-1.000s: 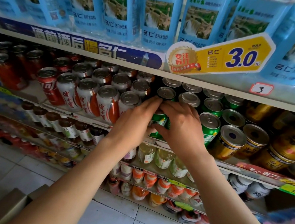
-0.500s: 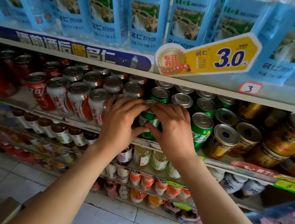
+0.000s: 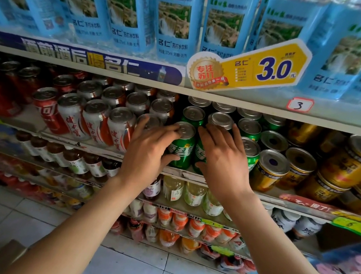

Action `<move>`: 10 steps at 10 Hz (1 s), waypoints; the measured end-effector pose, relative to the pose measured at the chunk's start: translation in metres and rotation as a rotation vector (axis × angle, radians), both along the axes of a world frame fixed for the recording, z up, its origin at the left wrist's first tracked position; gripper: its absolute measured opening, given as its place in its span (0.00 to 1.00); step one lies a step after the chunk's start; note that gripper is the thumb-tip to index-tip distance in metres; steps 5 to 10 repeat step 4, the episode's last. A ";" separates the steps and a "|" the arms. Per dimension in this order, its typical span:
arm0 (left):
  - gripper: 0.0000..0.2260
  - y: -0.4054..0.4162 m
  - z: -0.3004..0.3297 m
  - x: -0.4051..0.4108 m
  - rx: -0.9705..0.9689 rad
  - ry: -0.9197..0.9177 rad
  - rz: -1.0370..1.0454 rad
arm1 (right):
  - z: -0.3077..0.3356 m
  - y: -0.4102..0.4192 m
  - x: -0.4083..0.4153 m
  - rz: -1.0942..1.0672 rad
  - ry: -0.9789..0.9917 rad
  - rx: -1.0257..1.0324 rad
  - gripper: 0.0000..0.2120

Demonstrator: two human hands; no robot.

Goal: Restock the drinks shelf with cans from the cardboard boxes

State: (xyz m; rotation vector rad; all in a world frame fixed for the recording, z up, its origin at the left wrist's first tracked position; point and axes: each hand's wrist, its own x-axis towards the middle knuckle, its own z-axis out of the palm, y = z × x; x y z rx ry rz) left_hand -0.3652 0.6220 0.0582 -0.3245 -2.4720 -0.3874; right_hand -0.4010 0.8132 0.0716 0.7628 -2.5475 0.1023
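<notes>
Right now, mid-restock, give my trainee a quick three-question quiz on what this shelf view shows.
1. True or false: the left hand touches the front green can.
2. The yellow price tag reads: A) 2.0 B) 3.0 C) 6.0
3. Which cans stand directly right of the green cans?

Key: 1 true, thumb and fingers wrap it. 2 B. 3 the gold cans; the right hand rests on a second green can beside them.

Blue-labelled water bottles line the top shelf behind a yellow price tag. Small bottled drinks fill lower shelves above the white tiled floor.
</notes>
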 end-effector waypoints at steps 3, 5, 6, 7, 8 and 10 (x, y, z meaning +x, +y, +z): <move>0.22 0.003 0.004 0.000 -0.035 -0.041 0.003 | 0.003 0.001 0.001 0.039 -0.062 -0.058 0.43; 0.29 0.002 0.010 0.003 -0.049 -0.085 -0.008 | 0.009 0.005 0.007 0.093 -0.087 -0.149 0.40; 0.29 0.002 0.010 0.003 -0.049 -0.085 -0.008 | 0.009 0.005 0.007 0.093 -0.087 -0.149 0.40; 0.29 0.002 0.010 0.003 -0.049 -0.085 -0.008 | 0.009 0.005 0.007 0.093 -0.087 -0.149 0.40; 0.29 0.002 0.010 0.003 -0.049 -0.085 -0.008 | 0.009 0.005 0.007 0.093 -0.087 -0.149 0.40; 0.29 0.002 0.010 0.003 -0.049 -0.085 -0.008 | 0.009 0.005 0.007 0.093 -0.087 -0.149 0.40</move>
